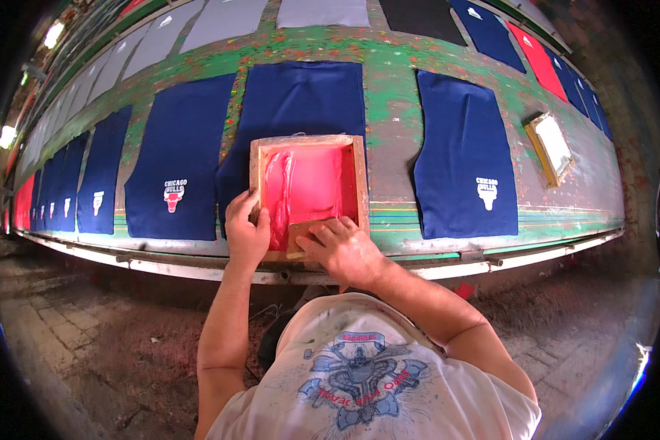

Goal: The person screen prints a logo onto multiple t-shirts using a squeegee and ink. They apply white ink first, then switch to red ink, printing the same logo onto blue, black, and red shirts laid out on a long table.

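Observation:
A wooden-framed printing screen (312, 140) lies on a navy fabric piece (301, 99) straight in front of me, covering its near part. Wet red ink (312, 180) is spread over the mesh, thicker in streaks toward the left side. My left hand (246, 231) grips the frame's left side near the close corner, fingers wrapped round the wood. In my right hand (341, 251) is a wooden squeegee (298, 238), held at the near end of the screen. Its lower edge is hidden, so I cannot see exactly how it meets the mesh.
To the left, a navy piece (176, 132) bears a red-and-white bull print; a navy piece (462, 139) on the right has a white one. A second screen (551, 149) with white ink lies far right on the paint-stained table (392, 139). A metal rail (176, 268) runs along the near edge.

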A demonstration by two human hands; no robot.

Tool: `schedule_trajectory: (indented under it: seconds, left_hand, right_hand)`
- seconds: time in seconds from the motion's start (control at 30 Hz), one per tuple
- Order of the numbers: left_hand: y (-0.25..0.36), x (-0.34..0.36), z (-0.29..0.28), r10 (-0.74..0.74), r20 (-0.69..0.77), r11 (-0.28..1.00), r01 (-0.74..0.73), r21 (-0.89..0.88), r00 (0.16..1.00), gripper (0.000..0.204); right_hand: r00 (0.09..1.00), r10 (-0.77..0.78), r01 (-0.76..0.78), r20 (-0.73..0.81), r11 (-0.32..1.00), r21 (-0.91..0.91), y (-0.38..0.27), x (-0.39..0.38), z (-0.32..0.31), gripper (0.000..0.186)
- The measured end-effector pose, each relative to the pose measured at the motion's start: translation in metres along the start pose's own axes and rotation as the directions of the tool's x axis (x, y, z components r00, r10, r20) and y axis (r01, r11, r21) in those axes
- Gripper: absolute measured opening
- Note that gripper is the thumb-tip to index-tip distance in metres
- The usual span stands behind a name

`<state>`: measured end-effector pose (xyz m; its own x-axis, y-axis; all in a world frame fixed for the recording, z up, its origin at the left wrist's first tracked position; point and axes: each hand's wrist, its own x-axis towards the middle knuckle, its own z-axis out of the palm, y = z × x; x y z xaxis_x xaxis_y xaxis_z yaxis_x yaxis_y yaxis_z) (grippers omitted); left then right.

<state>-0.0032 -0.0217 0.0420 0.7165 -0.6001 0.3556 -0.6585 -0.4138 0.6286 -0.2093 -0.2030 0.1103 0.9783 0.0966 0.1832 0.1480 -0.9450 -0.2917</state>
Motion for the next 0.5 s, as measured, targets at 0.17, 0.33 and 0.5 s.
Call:
schedule_trajectory:
  seconds: [0.17, 0.33, 0.5]
  left_hand:
    - [-0.004, -0.001, 0.004, -0.096, 0.013, 0.979, 0.097, -0.179, 0.995, 0.059]
    - [-0.010, -0.004, 0.005, -0.127, 0.036, 0.954, 0.132, -0.270, 0.991, 0.064]
    - [-0.010, -0.003, 0.002, -0.123, 0.040, 0.942, 0.130, -0.309, 0.992, 0.063]
  right_hand:
    - [0.999, 0.021, -0.027, 0.035, 0.984, 0.177, -0.009, -0.006, -0.012, 0.057]
    - [0.984, 0.066, -0.030, -0.164, 0.977, 0.210, 0.035, 0.028, -0.035, 0.047]
    - [0.964, 0.223, -0.212, -0.142, 0.973, 0.087, 0.122, 0.119, -0.035, 0.059]
